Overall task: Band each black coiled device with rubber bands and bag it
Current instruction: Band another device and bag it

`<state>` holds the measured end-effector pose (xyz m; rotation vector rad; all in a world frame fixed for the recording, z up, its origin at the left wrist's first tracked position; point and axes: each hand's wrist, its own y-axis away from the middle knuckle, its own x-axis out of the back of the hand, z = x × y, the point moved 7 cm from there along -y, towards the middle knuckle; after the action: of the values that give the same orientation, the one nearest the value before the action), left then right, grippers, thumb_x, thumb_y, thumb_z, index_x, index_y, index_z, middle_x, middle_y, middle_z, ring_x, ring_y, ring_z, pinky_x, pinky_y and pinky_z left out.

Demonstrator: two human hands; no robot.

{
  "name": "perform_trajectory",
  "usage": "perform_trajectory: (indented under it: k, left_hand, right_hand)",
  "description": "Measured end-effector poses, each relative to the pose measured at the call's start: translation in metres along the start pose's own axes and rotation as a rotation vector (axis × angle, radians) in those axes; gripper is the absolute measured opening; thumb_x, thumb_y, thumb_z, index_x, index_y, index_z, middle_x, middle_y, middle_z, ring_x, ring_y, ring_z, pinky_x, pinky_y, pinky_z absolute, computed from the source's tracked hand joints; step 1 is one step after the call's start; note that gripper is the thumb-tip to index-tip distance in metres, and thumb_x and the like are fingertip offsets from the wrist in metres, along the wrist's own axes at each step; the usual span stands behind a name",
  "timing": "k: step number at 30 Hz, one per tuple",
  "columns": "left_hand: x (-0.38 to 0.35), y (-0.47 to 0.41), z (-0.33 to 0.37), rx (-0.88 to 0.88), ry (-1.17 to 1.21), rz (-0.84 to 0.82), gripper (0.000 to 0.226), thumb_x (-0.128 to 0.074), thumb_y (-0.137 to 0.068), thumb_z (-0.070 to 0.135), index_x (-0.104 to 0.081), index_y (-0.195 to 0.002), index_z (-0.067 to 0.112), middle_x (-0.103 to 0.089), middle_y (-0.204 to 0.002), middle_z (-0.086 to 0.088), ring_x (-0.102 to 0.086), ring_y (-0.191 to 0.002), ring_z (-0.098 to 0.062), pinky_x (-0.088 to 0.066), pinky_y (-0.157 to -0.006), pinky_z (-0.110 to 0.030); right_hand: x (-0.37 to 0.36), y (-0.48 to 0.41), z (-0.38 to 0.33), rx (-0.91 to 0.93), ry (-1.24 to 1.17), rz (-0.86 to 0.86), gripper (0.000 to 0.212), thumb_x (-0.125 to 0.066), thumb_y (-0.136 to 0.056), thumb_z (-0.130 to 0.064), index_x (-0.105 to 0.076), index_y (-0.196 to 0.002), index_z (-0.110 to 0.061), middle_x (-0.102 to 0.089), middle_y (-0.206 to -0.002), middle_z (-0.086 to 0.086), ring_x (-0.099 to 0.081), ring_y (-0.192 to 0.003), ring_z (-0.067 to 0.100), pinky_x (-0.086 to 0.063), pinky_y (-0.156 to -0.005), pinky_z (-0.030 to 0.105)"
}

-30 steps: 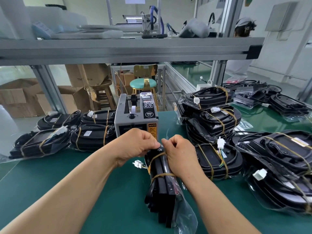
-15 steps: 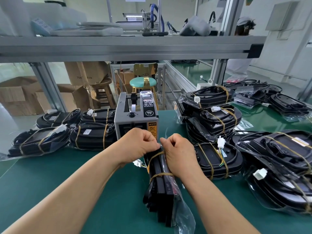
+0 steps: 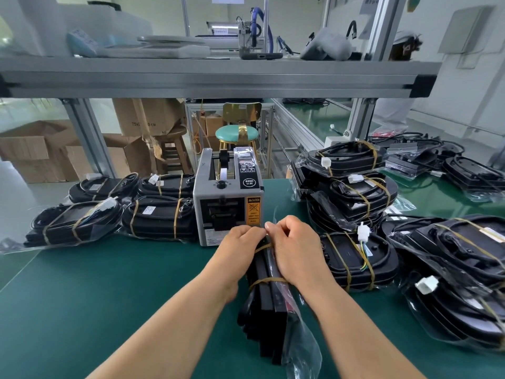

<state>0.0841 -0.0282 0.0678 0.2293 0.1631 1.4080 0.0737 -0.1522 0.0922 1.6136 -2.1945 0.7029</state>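
Left hand point(image 3: 240, 242) and right hand point(image 3: 296, 248) are curling round the far end of the black coiled device point(image 3: 269, 310), hiding it. Can't tell if the fingertips are also pinching bag film or the upper rubber band point(image 3: 263, 246). Plastic bag point(image 3: 304, 348) is running off the bottom edge. Bagged stack point(image 3: 459, 305), lower right, is getting cut by the right edge. Person point(image 3: 405, 41), upper right, is mostly hiding behind the aluminium post point(image 3: 382, 26). Caution label point(image 3: 253, 213) on the tape dispenser point(image 3: 207, 203) is showing print too small to read. Carton point(image 3: 147, 116) size print is partly covered.
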Motion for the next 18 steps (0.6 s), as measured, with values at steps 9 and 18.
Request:
perform_trajectory:
  k: [9,18]
  left_hand:
    - [0.004,0.016,-0.011,0.042,0.291,-0.189,0.029,-0.066,-0.088,0.011,-0.069,-0.117,0.014,-0.073,-0.106,-0.013,-0.064,-0.094,-0.021,-0.045,-0.096,-0.043]
    - [0.029,0.013,-0.02,0.026,0.23,-0.116,0.041,-0.072,-0.081,0.016,-0.069,-0.122,0.021,-0.072,-0.119,0.002,-0.06,-0.115,-0.017,-0.038,-0.103,-0.045]
  right_hand:
    - [-0.001,0.003,-0.002,-0.015,-0.026,-0.009,0.029,-0.052,-0.098,-0.036,-0.056,-0.077,-0.017,-0.059,-0.073,-0.005,-0.053,-0.07,0.007,-0.035,-0.058,0.019]
    - [0.001,0.004,-0.002,-0.028,-0.027,-0.019,0.032,-0.052,-0.098,-0.038,-0.057,-0.077,-0.014,-0.058,-0.069,-0.003,-0.052,-0.064,0.009,-0.035,-0.055,0.021]
